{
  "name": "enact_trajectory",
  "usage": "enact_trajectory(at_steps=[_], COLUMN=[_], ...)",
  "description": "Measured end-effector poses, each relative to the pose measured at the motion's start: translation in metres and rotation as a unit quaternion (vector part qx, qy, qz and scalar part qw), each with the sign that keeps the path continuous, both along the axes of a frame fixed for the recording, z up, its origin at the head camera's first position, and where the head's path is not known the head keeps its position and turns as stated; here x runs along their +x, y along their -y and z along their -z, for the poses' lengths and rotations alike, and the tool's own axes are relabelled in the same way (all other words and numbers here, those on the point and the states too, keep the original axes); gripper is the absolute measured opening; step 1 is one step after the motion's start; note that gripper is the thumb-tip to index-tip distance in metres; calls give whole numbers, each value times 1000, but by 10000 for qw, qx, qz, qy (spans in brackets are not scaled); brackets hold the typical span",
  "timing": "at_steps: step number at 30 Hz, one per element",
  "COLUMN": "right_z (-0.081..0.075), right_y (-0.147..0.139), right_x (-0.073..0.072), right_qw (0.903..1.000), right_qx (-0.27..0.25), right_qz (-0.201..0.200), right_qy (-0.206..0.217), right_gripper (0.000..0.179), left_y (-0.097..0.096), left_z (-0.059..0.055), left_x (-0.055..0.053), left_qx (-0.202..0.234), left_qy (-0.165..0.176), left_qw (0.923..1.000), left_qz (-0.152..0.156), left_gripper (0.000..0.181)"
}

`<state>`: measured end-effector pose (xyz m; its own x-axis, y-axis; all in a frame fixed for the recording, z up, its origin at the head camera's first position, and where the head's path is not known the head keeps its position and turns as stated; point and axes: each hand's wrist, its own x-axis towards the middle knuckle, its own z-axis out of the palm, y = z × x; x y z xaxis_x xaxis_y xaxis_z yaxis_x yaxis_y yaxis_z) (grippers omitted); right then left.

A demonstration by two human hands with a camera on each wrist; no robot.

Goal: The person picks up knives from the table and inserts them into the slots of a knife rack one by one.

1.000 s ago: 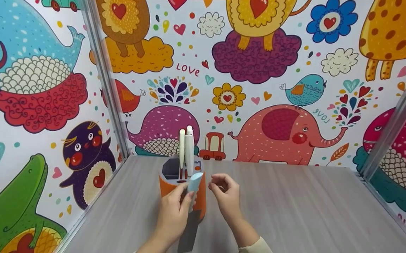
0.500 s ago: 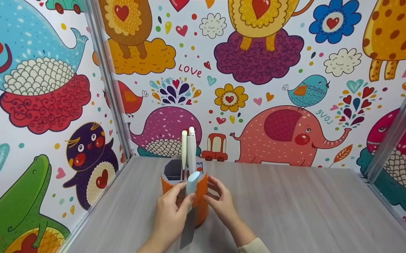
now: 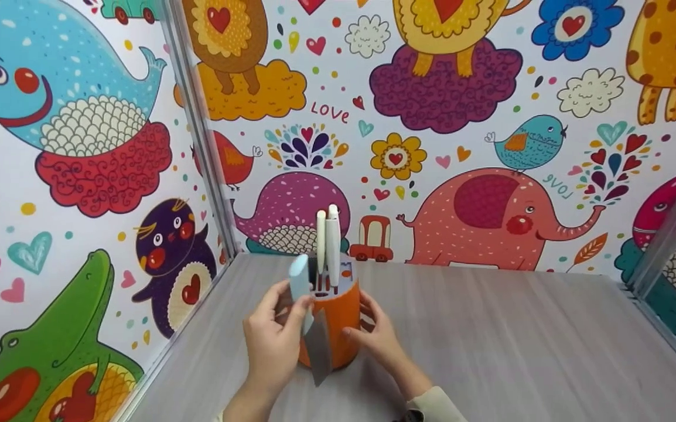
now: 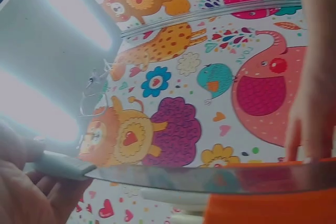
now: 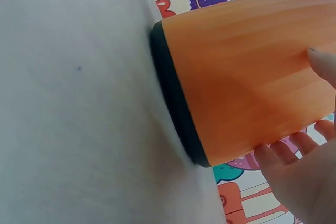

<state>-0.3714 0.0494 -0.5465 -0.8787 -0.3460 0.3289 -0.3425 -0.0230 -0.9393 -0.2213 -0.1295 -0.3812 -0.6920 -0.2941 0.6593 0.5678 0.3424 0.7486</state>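
Observation:
My left hand (image 3: 270, 328) grips the light blue handle of a kitchen knife (image 3: 318, 346). Its broad grey blade slants down in front of an orange knife block (image 3: 345, 316), overlapping the block's left side in the head view. In the left wrist view the knife blade (image 4: 220, 178) stretches across the block's front. My right hand (image 3: 382, 340) holds the block's right side, thumb toward the front and fingers curved behind. The right wrist view shows the orange knife block (image 5: 247, 77) standing on its dark base. Two pale-handled utensils (image 3: 333, 246) stand upright in the block's top slots.
The grey wood-grain table (image 3: 490, 346) extends around the block. Walls printed with cartoon animals (image 3: 478, 217) enclose it at the back and sides, joined by metal corner strips (image 3: 203, 135).
The right hand has come in from beside the block and taken hold of its side. The left hand has shifted the knife leftward relative to the block and raised it. The head view has shifted slightly.

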Motion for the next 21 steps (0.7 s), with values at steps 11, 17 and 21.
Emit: enact_trajectory(at_steps=[11, 17, 21], right_z=[6, 4, 4], right_y=[-4, -2, -1], right_x=[-1, -1, 0], right_qw=[9998, 9998, 9998], right_qx=[141, 118, 51], right_qz=[64, -7, -51], right_qy=[160, 189, 209], right_gripper=[89, 89, 88], left_y=[2, 2, 1], left_z=[-48, -77, -87], left_x=[-9, -13, -23], left_qx=[399, 809, 598], left_qy=[-1010, -1417, -1704], left_qw=[9920, 9826, 9715], left_qz=[-639, -884, -1536], left_gripper=[25, 25, 24])
